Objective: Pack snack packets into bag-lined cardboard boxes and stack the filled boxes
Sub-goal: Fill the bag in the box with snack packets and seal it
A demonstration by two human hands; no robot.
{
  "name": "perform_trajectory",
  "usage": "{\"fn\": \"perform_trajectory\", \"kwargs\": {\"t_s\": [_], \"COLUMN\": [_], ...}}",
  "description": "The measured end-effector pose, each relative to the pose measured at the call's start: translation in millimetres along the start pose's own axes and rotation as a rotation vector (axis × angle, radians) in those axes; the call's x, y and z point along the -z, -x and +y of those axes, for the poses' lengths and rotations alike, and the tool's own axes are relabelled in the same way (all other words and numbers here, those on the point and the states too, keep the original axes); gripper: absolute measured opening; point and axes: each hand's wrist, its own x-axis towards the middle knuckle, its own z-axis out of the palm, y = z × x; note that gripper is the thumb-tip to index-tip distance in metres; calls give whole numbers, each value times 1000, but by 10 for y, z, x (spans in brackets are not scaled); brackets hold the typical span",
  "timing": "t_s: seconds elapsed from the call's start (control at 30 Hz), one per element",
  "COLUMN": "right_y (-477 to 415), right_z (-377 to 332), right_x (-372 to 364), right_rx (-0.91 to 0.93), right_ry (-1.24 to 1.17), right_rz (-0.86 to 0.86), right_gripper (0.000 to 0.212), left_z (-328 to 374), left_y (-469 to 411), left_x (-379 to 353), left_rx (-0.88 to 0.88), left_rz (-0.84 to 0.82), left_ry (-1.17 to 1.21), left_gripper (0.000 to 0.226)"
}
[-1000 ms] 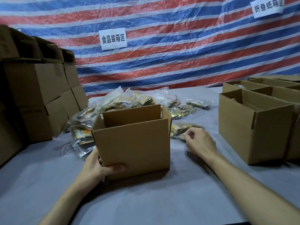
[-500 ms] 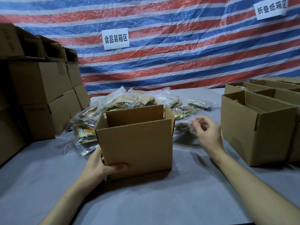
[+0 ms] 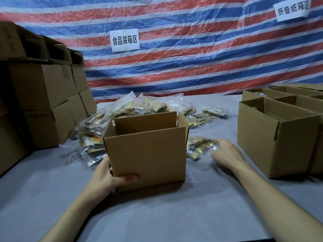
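An open cardboard box [image 3: 148, 154] stands on the grey table [image 3: 157, 215] in front of me, flaps up; its inside is hidden. My left hand [image 3: 106, 179] grips its lower left corner, thumb across the front face. Just right of the box lies a clear bag of gold snack packets [image 3: 199, 147]. My right hand [image 3: 225, 154] reaches to it with fingers stretched out, the tips touching the bag's right edge; this part is blurred. A large heap of snack bags [image 3: 139, 107] lies behind the box.
Stacked closed boxes [image 3: 43, 102] form a wall along the left. Several open cardboard boxes [image 3: 276, 135] stand at the right. A red, white and blue striped tarp [image 3: 192, 58] with two paper signs hangs behind the table.
My right hand rose from the bag beside the box, then came back down and nearer to me, to the bag's right edge. The left hand and box stayed put.
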Motion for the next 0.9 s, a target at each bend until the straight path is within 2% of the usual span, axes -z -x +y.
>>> {"fn": "perform_trajectory", "kwargs": {"t_s": [0.2,0.3,0.47,0.6,0.63,0.7,0.77,0.9], "right_y": [-81,-131,-209,-223,-229,-244,-267,-322], "right_z": [113,158,106,56,64,96,125,176], "right_x": [-3,-35,-40,-33,-39,-56,-69,-54], "right_rx": [-30,-25,73,-49,-72,-97,-135,-277], "right_ry": [-303,-501,-820,-1150,-1176,-1127,-1040,-974], "right_rz": [44,77,255,267,224,145,164,217], "right_gripper": [48,25,24,8,7,19,33,45], "left_z": [30,25,-6,-27,-37,-68,-101,-139], "left_y": [8,7,-11,-24,-25,-34,-48,-68], "left_x": [-1,-7,-7,0,3,18,30,48], "left_rx": [9,19,11,1,-3,-12,-24,-44], "left_rz": [-1,7,8,-3,-11,-27,-39,-65], "left_ry": [1,-3,-2,6,5,3,0,17], "left_gripper": [88,89,88,90,90,90,89,86]}}
